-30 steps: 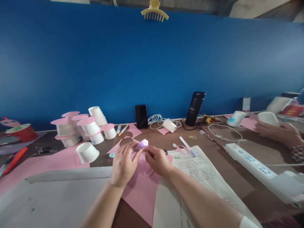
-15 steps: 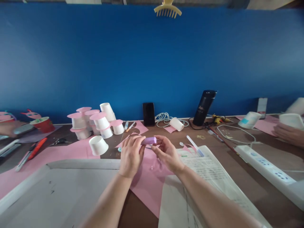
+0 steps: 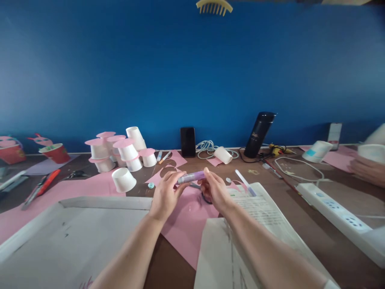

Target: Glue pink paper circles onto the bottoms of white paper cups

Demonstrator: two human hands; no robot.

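Observation:
A purple glue stick [image 3: 191, 176] lies level between my two hands, above a pink paper sheet [image 3: 186, 224]. My left hand [image 3: 165, 194] pinches its left end with thumb and fingers. My right hand [image 3: 214, 191] closes its fingers on the stick's right end. A small teal cap [image 3: 150, 185] rests on the table just left of my left hand. A dark ring-shaped thing [image 3: 205, 198] peeks out below my right hand.
White paper cups with pink discs [image 3: 120, 152] stand at the left, one cup [image 3: 123, 179] nearer. A phone [image 3: 188, 141], black flask [image 3: 258, 134], cables, printed papers [image 3: 258, 216] and a power strip [image 3: 337, 212] lie around. Another person's hand [image 3: 368, 168] holds a cup at far right.
Both hands have stayed on the glue stick. The stick now looks longer and thinner between them, and my right hand has shifted slightly right and lower.

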